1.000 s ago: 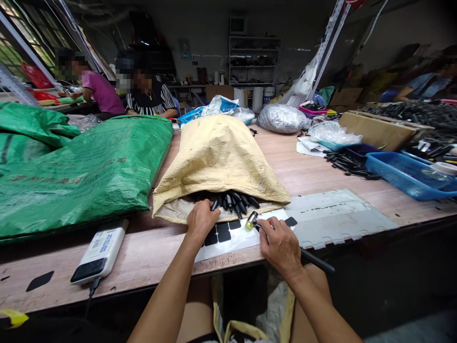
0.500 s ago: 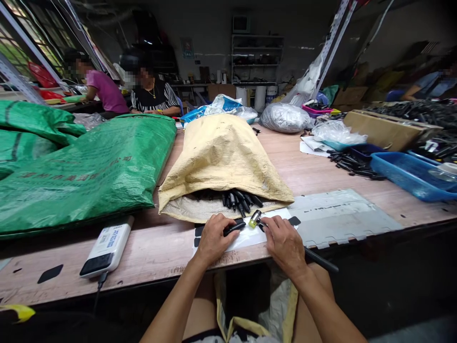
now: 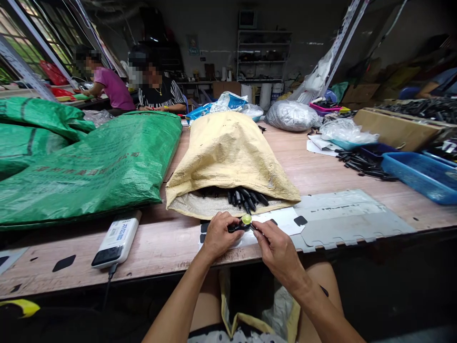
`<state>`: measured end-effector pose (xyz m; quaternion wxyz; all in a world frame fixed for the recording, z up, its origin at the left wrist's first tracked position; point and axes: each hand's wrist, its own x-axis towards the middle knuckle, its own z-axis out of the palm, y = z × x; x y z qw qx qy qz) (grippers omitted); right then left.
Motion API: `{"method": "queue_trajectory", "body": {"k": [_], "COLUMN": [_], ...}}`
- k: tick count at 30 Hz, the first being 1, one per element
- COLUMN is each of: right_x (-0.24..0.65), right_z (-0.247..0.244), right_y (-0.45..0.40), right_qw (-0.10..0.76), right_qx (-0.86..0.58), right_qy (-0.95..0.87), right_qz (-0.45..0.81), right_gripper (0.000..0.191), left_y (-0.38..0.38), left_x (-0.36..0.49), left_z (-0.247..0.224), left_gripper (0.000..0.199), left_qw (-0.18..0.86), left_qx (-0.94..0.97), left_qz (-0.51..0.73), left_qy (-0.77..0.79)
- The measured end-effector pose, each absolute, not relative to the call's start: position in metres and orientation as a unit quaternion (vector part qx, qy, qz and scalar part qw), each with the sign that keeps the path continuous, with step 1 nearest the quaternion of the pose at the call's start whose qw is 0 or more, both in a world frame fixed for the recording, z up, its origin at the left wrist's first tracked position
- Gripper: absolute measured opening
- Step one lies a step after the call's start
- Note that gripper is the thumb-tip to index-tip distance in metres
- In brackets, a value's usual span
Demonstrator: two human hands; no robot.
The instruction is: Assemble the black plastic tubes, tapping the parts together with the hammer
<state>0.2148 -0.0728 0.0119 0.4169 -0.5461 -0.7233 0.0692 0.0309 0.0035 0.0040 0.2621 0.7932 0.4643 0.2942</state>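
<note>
My left hand (image 3: 220, 236) is closed on a black pen-like part (image 3: 235, 228) over a white sheet (image 3: 285, 220) at the table's front edge. A small clear and yellow-green piece (image 3: 246, 219) sits at the tip of that part. Close on the right, my right hand (image 3: 276, 245) pinches something thin and dark, its fingertips near the yellow-green piece. Just beyond both hands, the open mouth of a cream sack (image 3: 228, 152) shows several black parts (image 3: 246, 197) inside.
Green sacks (image 3: 107, 166) lie at the left, with a white power bank (image 3: 117, 240) in front. A grey board (image 3: 350, 219) lies to the right. Blue tray (image 3: 421, 178), black parts (image 3: 367, 166) and cardboard box (image 3: 396, 128) are farther right. Two people sit beyond the sacks; an arm shows far right.
My hands have come closer together, and the yellow-green piece has moved left to the black part in my left hand. The long black rod by my right wrist is now mostly hidden. The view has shifted slightly.
</note>
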Motion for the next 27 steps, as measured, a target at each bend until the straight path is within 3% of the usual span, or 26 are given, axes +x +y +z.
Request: {"method": "queue_trajectory", "body": {"k": [11, 18, 23, 27], "right_x": [0.210, 0.208, 0.216, 0.216], "right_z": [0.021, 0.003, 0.012, 0.006], "right_y": [-0.077, -0.076, -0.076, -0.078], "right_qw": [0.457, 0.387, 0.441, 0.411], "right_qx": [-0.529, -0.566, -0.564, -0.572], "right_qy": [-0.714, -0.727, -0.698, -0.709], "right_qz": [0.038, 0.035, 0.015, 0.030], "right_gripper": [0.032, 0.033, 0.031, 0.032], "left_y": [0.003, 0.003, 0.004, 0.003], "left_x": [0.030, 0.030, 0.031, 0.031], "left_z": [0.005, 0.004, 0.004, 0.003], "left_gripper": [0.015, 0.014, 0.015, 0.016], "left_qw": [0.270, 0.264, 0.264, 0.261], "left_qx": [0.789, 0.791, 0.789, 0.787], "left_qz": [0.301, 0.299, 0.301, 0.302], "left_qy": [0.462, 0.464, 0.466, 0.471]}}
